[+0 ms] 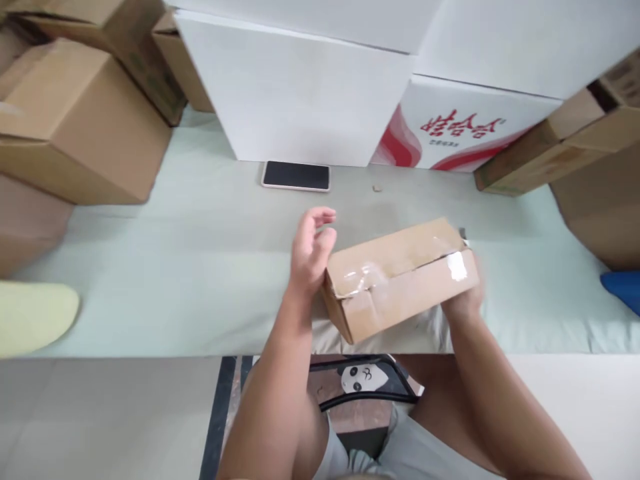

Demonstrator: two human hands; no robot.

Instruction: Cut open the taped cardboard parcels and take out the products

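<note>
A small cardboard box (pixel 400 277), its top seam covered by shiny clear tape, is held tilted over the front of the pale green cloth. My right hand (pixel 465 297) supports its right end; the fingers are mostly hidden behind the box and slightly blurred. At the left end, my left hand (pixel 313 250) is raised beside the box's corner. Its fingers are loosely bent, with a gap between them and the thumb, and nothing shows in them. Whether this hand touches the box, I cannot tell.
A phone (pixel 297 176) lies behind the box, near a tiny beige scrap (pixel 377 189). White cartons (pixel 300 87) stand along the back. Brown cartons (pixel 85 120) crowd the left, others (pixel 600 160) the right. A yellow-green object (pixel 35 317) and a blue one (pixel 623 287) lie at the sides.
</note>
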